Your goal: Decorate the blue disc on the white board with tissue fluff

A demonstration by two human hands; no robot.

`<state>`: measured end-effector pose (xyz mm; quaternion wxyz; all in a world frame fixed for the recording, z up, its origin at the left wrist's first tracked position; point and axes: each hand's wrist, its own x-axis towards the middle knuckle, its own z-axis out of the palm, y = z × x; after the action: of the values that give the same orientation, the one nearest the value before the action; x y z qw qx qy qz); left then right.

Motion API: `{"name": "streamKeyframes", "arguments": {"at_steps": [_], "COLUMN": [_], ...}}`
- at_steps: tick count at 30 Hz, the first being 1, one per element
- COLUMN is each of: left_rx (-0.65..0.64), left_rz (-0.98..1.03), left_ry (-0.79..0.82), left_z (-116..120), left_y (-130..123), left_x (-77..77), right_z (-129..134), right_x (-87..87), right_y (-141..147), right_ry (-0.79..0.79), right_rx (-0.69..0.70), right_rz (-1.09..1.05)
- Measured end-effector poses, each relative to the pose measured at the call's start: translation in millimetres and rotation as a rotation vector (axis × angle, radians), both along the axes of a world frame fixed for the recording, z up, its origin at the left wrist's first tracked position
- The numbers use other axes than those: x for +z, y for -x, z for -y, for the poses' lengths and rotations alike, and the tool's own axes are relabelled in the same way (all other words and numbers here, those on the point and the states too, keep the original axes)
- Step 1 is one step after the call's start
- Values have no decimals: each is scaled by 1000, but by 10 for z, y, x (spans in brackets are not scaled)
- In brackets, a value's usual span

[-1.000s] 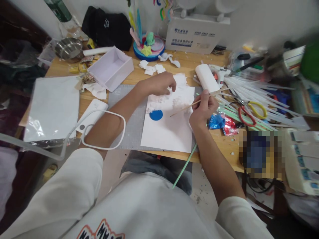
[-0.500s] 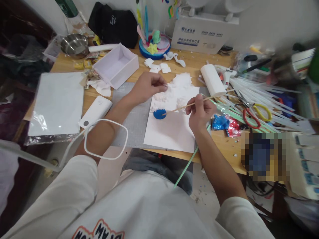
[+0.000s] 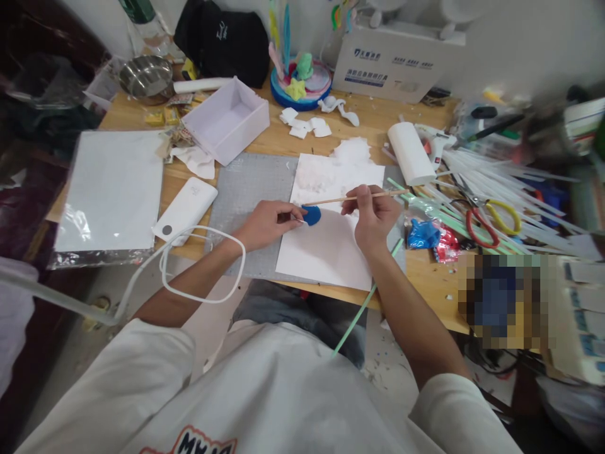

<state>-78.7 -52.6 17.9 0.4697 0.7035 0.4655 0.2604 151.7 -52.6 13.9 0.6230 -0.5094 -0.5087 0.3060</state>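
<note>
Pinching wooden stick [image 3: 326, 202] in right grip [image 3: 377, 219], pointing it at edge of blue disc [image 3: 312, 216] on white paper [image 3: 324, 255]; pinching thin white piece [image 3: 299, 220] in left grip [image 3: 267, 223], beside disc.

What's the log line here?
left hand: beside blue patch | right hand: holding thin stick, tip at blue patch | white sheet: on gray mat, under blue patch
</note>
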Motion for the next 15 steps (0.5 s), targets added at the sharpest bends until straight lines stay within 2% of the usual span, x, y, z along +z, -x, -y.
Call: {"name": "streamKeyframes", "arguments": {"at_steps": [8, 15], "left_rx": [96, 89], "left_rz": [-43, -127], "left_ry": [-19, -99], "left_z": [-11, -163], "left_y": [26, -40], "left_x": [6, -18], "right_z": [1, 8], "right_x": [-9, -7], "right_y": [0, -6], "right_ry": [-9, -8], "right_rx": [-18, -16], "right_rz": [55, 77]}}
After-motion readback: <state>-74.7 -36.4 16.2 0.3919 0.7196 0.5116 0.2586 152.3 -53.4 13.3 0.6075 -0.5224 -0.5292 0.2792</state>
